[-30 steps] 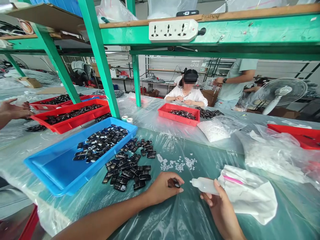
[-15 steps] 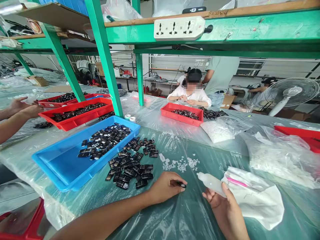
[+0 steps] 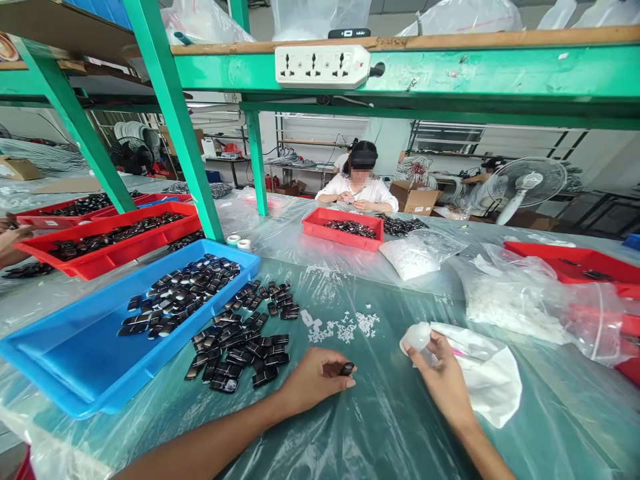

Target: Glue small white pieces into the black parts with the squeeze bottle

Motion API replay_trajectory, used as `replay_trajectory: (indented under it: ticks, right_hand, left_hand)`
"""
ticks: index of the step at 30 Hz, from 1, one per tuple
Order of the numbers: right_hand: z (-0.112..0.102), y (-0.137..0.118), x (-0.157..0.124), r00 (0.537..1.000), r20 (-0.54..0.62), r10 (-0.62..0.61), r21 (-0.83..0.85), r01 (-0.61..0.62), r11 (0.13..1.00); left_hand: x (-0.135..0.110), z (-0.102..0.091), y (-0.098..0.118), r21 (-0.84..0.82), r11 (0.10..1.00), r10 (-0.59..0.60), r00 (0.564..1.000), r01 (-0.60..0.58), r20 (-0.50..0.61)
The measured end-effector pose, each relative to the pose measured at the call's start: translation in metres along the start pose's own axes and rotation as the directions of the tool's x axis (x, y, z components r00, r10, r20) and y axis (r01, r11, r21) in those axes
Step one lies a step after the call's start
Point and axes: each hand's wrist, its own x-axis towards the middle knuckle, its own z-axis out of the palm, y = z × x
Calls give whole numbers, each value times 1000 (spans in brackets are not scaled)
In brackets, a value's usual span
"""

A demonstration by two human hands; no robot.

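Observation:
My left hand (image 3: 313, 380) rests on the plastic-covered table and pinches a small black glossy part (image 3: 347, 369) between thumb and fingers. My right hand (image 3: 440, 373) is closed round a small white squeeze bottle (image 3: 416, 337), holding it against a white cloth (image 3: 487, 373) to the right. A heap of the same black parts (image 3: 245, 337) lies just left of my left hand. Beyond the heap stands a blue tray (image 3: 90, 360) with more black parts in it. Small white bits (image 3: 345, 328) are scattered in front of both hands.
Red trays (image 3: 115, 250) of black parts line the left; another red tray (image 3: 345, 228) sits before a seated person (image 3: 357, 187) across the table. Clear bags of white pieces (image 3: 515, 303) lie at the right. A green rack post (image 3: 173, 120) rises behind the blue tray. A fan (image 3: 525, 183) stands far right.
My right hand has carried the bottle back onto the white cloth. The left hand keeps its pinch on the black part. A standing person behind has left view; the camera turned slightly.

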Motion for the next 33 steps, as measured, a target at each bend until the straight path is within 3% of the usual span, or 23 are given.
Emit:
replay_trajectory:
  ticks: [6, 11, 17, 24, 29, 33]
  right_hand:
    - [0, 11, 10, 994, -54, -96, -306, 75, 949]
    - [-23, 14, 14, 989, -26, -144, -503, 112, 857]
    - [-56, 30, 27, 981, -25, -191, -733, 112, 671]
    - [-59, 45, 34, 967, 78, -241, -833, 196, 517]
    - [-65, 30, 31, 943, 9, -333, -845, 185, 502]
    - [-67, 5, 20, 871, -188, -453, -807, 126, 577]
  left_hand:
    - [1, 0, 1, 52, 999, -9, 1000, 9, 9]
    - [-1, -1, 4, 88, 996, 5, 1000, -6, 17]
    - [-2, 0, 7, 112, 994, 1, 1000, -3, 17]
    - [1, -1, 4, 131, 991, 0, 999, -4, 32]
    - [1, -1, 6, 152, 988, 3, 1000, -7, 28]
    - [-1, 0, 8, 157, 987, 19, 1000, -21, 15]
